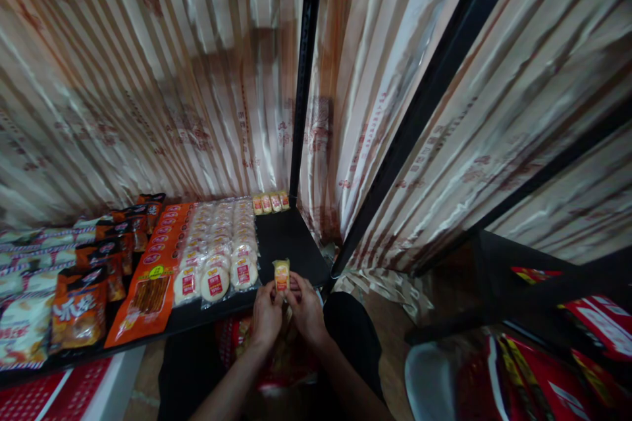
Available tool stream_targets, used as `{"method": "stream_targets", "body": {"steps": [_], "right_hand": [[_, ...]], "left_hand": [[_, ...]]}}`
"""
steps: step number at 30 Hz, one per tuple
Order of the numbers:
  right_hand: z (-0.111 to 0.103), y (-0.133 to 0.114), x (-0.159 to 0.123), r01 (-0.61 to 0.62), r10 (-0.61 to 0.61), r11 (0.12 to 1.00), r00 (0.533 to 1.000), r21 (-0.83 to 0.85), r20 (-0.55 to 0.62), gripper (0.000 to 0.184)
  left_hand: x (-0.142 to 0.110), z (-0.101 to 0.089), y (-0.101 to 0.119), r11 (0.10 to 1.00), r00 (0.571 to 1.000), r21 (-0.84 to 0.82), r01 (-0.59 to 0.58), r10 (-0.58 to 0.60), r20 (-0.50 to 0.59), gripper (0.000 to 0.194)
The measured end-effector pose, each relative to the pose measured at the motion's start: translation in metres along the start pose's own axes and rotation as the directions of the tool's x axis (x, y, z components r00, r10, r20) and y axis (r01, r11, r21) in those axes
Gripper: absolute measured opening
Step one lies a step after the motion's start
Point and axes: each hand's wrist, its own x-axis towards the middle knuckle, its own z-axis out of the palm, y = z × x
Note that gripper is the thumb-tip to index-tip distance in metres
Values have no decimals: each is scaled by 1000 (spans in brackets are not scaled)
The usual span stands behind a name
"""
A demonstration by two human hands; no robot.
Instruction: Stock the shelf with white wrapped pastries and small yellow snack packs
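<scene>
A small yellow snack packet (pixel 282 274) with an orange-red label is held upright just in front of the black shelf's edge. My left hand (pixel 268 312) grips its lower left side, and my right hand (pixel 305 306) pinches it from the right. Several matching small yellow packets (pixel 270 202) stand in a row at the shelf's back corner. Left of my hands, clear-wrapped round white crackers (pixel 243 273) with red labels lie in rows on the black shelf (pixel 284 237). Under my hands, between my knees, sits a red bag (pixel 234 335), mostly hidden.
Orange flat snack packs (pixel 158 263) and orange-brown bags (pixel 79 309) fill the shelf's left part. A black post (pixel 302 92) rises at the corner, before a patterned curtain (pixel 197 79). At right are a white bin (pixel 429 381) and red packages (pixel 553 368).
</scene>
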Motion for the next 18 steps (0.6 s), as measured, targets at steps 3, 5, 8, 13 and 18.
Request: {"method": "stream_targets", "body": {"steps": [3,5,8,13,18], "right_hand": [[3,3,6,0,-2,999,999,-36,-32,36],[5,6,10,7,-10,997,999,-71,-39,35],[7,11,16,6,-10,989,999,-146,-31,36],[11,15,25,-39,42,966,999,-254,7,39],[15,14,31,-49,50,969,999,-242,0,39]], "left_hand": [[5,-1,8,999,1000,-37,17,-17,25,20],[8,-1,12,999,999,-33,43,-43,15,18],[13,1,15,997,997,-15,78,-78,6,20],[23,6,13,994,994,-20,109,-108,18,23],[31,8,12,996,996,34,82,-84,33,24]]}}
